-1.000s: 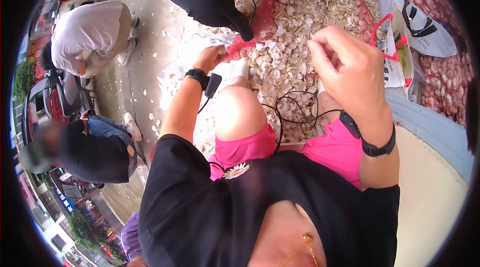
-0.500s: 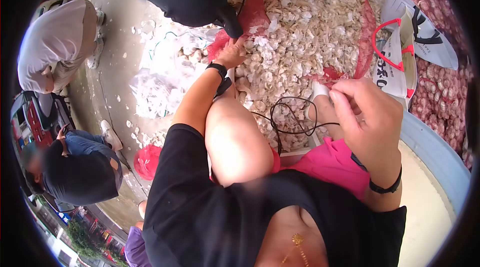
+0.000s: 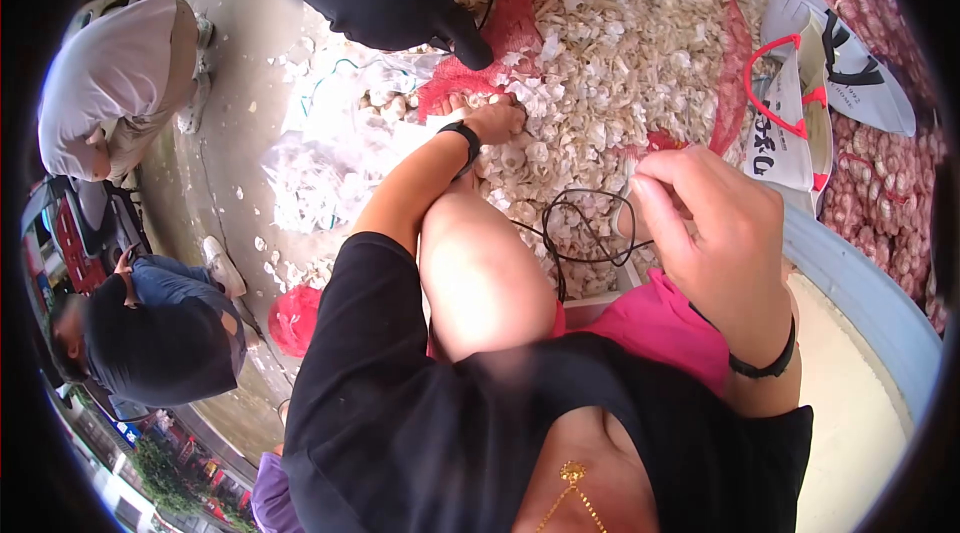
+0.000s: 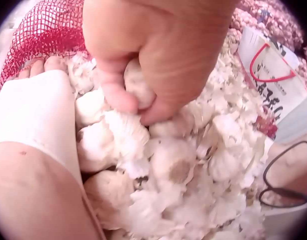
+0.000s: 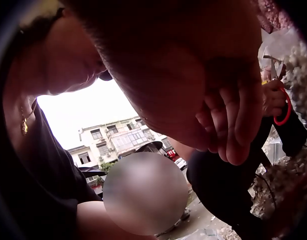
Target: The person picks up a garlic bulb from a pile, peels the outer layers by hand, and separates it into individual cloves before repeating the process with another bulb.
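My left hand (image 3: 495, 120) reaches down to the heap beside the left foot. In the left wrist view its thumb and fingers curl round a garlic bulb (image 4: 138, 85), mostly covered by the palm. Just below it lie more whole garlic bulbs (image 4: 173, 160) among loose papery skins. My right hand (image 3: 712, 223) is raised above the right shin, its fingers loosely bent. Nothing shows in its grasp in the right wrist view, where the bent fingers (image 5: 233, 115) are in shadow.
Red mesh netting (image 3: 735, 83) edges the heap of garlic skins (image 3: 630, 43). A white bag (image 3: 790, 133) with red handles stands at right, near netted garlic (image 3: 890, 213). A black cable (image 3: 590, 223) loops between the legs. Opposite, another person's hand holds red-handled scissors (image 5: 283, 107).
My left hand has moved right from the white plastic by the red net onto the garlic heap. The right hand stays raised, slightly lower than a second ago.
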### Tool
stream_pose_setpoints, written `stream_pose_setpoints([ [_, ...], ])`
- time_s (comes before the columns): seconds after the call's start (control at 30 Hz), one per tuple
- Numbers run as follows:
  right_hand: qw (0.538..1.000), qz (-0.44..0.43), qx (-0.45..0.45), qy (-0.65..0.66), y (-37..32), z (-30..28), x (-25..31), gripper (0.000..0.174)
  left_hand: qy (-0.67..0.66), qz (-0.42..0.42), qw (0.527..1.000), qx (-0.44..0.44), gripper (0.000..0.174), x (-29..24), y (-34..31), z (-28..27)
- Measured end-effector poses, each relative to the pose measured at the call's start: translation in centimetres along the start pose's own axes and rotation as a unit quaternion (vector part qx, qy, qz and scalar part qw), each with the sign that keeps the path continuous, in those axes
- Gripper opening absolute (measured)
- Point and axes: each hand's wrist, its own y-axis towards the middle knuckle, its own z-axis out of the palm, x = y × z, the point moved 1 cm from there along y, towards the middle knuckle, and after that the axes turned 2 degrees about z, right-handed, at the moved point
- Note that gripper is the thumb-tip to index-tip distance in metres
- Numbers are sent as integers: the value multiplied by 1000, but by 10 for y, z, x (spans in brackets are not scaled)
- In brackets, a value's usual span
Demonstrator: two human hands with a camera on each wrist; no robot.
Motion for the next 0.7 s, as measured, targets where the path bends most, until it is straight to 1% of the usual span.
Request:
stream_pose_setpoints([
  [0.07,1000,1,-19,6,2,-2,-2,11,-35,4,999,42,26,-13,-6,-13],
  [0.1,999,0,-33,11,3,-3,-3,10,-31,5,999,41,26,-18,-8,-23],
  [0.13,999,1,-37,10,3,-4,-5,10,-105,-37,988,106,25,-31,-19,-43],
  [0.17,999,0,-46,11,2,-5,-6,10,-177,-79,966,170,25,-45,-30,-62],
  [0.2,998,-2,-58,11,3,-7,-8,10,-170,-77,968,167,25,-56,-40,-78],
  [0.23,999,-1,-48,2,4,-11,-10,10,-160,-55,978,123,28,-67,-49,-94],
  [0.27,998,-1,-58,-1,5,-13,-14,10,-148,-31,985,78,34,-77,-58,-107],
  [0.33,997,-1,-74,10,6,-15,-22,9,-308,-40,950,39,50,-94,-73,-130],
  [0.37,998,25,-51,-4,6,-18,-24,15,-362,-39,931,31,59,-124,-95,-154],
  [0.4,998,21,-63,-8,6,-20,-26,15,-389,-5,921,25,55,-148,-114,-175],
  [0.47,998,15,-57,31,7,-20,-31,25,-488,61,870,-18,53,-185,-138,-197],
  [0.5,997,11,-47,66,7,-19,-32,35,-479,93,872,-36,52,-204,-151,-212],
  [0.53,997,6,-56,62,6,-21,-29,35,-498,75,860,-86,52,-225,-165,-222],
  [0.6,986,-30,-62,152,6,-24,-21,40,-535,58,834,-124,49,-250,-181,-234],
  [0.63,985,-63,-110,119,5,-27,-20,40,-557,71,812,-161,43,-264,-186,-236],
  [0.67,984,-68,-119,117,4,-29,-19,40,-549,75,816,-165,43,-276,-191,-239],
  [0.7,970,-80,-145,180,3,-32,-19,39,-519,87,825,-206,41,-288,-198,-243],
])
